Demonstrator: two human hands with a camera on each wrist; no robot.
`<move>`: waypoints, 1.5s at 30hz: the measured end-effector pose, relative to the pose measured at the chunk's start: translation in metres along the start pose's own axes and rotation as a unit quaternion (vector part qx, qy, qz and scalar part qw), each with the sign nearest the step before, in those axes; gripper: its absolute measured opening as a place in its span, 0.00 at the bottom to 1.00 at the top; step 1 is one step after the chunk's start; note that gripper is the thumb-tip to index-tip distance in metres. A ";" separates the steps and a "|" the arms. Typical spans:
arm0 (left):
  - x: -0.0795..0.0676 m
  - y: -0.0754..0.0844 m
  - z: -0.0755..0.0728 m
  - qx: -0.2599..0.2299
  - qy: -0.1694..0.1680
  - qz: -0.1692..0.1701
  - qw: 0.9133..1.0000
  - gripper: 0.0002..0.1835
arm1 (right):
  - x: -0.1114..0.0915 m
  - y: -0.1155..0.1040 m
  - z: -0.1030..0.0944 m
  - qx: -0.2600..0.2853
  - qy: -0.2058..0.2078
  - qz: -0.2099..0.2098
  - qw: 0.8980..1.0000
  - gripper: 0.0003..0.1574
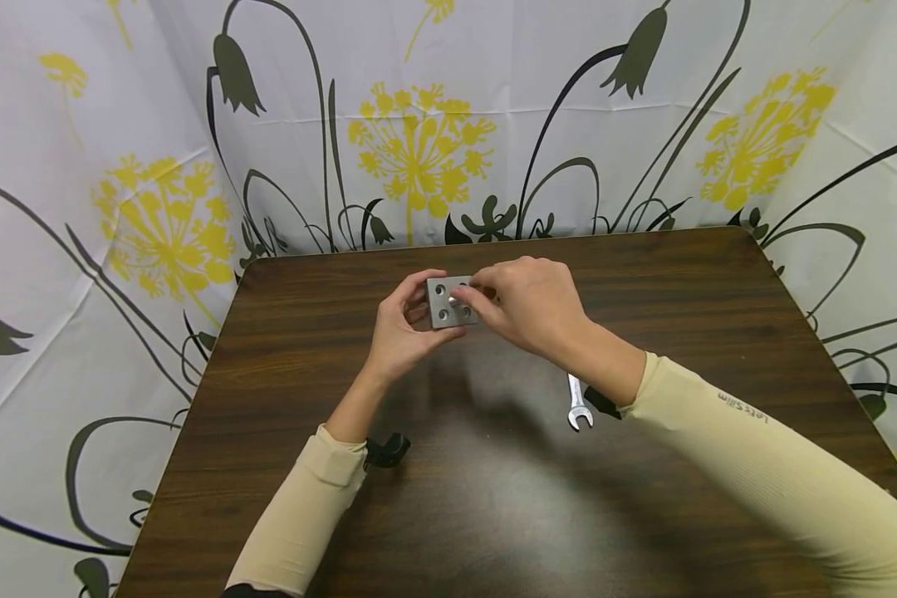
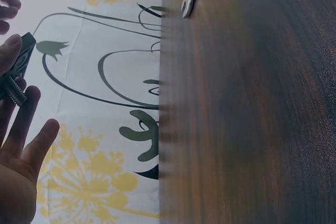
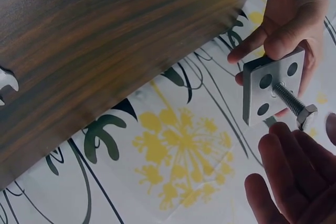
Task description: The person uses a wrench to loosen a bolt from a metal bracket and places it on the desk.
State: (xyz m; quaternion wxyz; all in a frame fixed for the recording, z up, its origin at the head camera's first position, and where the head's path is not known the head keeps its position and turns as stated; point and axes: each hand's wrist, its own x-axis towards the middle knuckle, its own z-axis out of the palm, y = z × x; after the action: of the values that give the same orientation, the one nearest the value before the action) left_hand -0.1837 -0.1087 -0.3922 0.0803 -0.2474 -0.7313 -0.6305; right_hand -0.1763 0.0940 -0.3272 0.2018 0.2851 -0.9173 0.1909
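My left hand [image 1: 406, 328] grips a small grey metal plate [image 1: 438, 292] by its edges, thumb on one side and fingers on the other. Several round holes pierce its face around the center. A hex-head bolt [image 3: 290, 99] stands in the plate's middle, its head and a length of thread showing on the near face. In the left wrist view, a threaded end [image 2: 14, 91] sticks out beside the left fingers. My right hand [image 1: 532, 301] is at the bolt head, with loosely bent fingers [image 3: 283, 153] beside it and the thumb apart from it.
An open-end wrench [image 1: 579, 407] lies on the dark wooden table [image 1: 284, 374], partly hidden by the right forearm. A white curtain [image 1: 538, 50] with yellow and grey flowers hangs behind and beside the table. Both hands are above the tabletop.
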 end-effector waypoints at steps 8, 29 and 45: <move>0.000 -0.001 0.000 -0.003 -0.002 0.001 1.000 0.38 | 0.000 0.001 -0.001 0.004 -0.027 -0.067 0.997 0.10; 0.001 0.002 -0.001 -0.017 0.001 -0.003 1.000 0.38 | 0.000 -0.003 0.001 -0.013 -0.027 -0.010 0.999 0.15; 0.000 -0.006 -0.003 0.003 0.007 0.004 1.000 0.38 | -0.001 -0.004 -0.001 -0.011 -0.010 -0.015 1.000 0.20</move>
State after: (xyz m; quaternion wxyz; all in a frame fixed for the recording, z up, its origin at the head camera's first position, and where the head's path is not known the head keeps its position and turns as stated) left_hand -0.1865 -0.1117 -0.3968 0.0887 -0.2462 -0.7313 -0.6298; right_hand -0.1730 0.0918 -0.3257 0.1985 0.2985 -0.9170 0.1747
